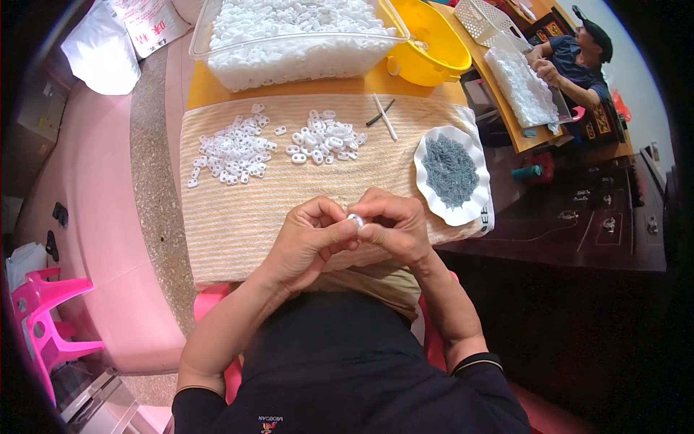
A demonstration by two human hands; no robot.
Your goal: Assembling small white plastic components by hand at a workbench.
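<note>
Close together over the near part of a striped towel [217, 239], my left hand [307, 235] and my right hand [396, 223] pinch one small white plastic piece [355, 219] between thumbs and fingertips. The fingers cover most of it. Beyond the hands lie two heaps of small white plastic pieces with holes, a larger left heap [235, 150] and a smaller middle heap [324, 136]. To the right, a white wavy-edged dish [477, 150] holds many small grey-blue slender parts [450, 170]. A white stick [385, 117] and a black stick [380, 112] lie crossed at the towel's far side.
A clear bin [296, 61] full of white pieces stands at the table's far edge, beside a yellow basin [434, 69]. Another person [578, 61] sits far right at a second table with a tray of white pieces [522, 87]. A pink stool [54, 318] stands at left.
</note>
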